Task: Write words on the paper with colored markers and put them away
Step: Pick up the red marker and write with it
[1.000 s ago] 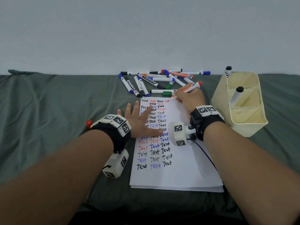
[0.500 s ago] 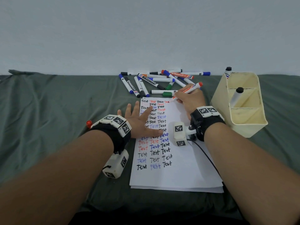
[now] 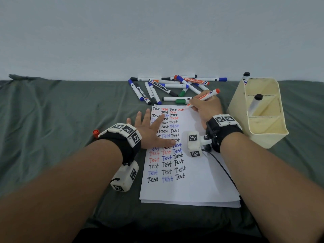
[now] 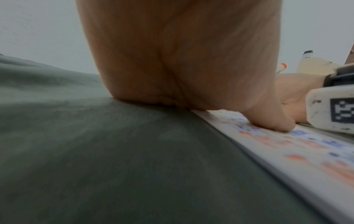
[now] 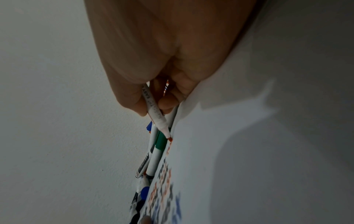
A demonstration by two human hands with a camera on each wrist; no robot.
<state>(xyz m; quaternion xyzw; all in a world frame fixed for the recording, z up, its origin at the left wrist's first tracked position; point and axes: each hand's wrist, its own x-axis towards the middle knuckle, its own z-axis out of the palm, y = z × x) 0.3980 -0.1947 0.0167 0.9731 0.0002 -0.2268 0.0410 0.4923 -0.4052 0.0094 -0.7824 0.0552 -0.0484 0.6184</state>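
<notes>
A white paper (image 3: 201,181) filled with rows of "Test" in black, red and blue lies on the grey-green cloth. My left hand (image 3: 150,130) lies flat with spread fingers on the paper's left side, its thumb (image 4: 272,121) pressing the sheet. My right hand (image 3: 205,107) grips an uncapped red marker (image 3: 203,98) at the paper's top edge, tip (image 5: 169,138) touching the sheet beside the last red word. A red cap (image 3: 95,132) lies left of my left wrist. Several capped markers (image 3: 168,88) lie in a heap behind the paper.
A cream divided holder (image 3: 261,111) stands at the right with two black-capped markers (image 3: 255,102) in it. The pale wall runs just behind the marker heap. Bare cloth (image 3: 61,120) stretches to the left. A cable (image 3: 222,169) trails across the paper from my right wrist.
My right hand has shifted slightly right along the top row, where one more red word now stands. The left hand has not moved.
</notes>
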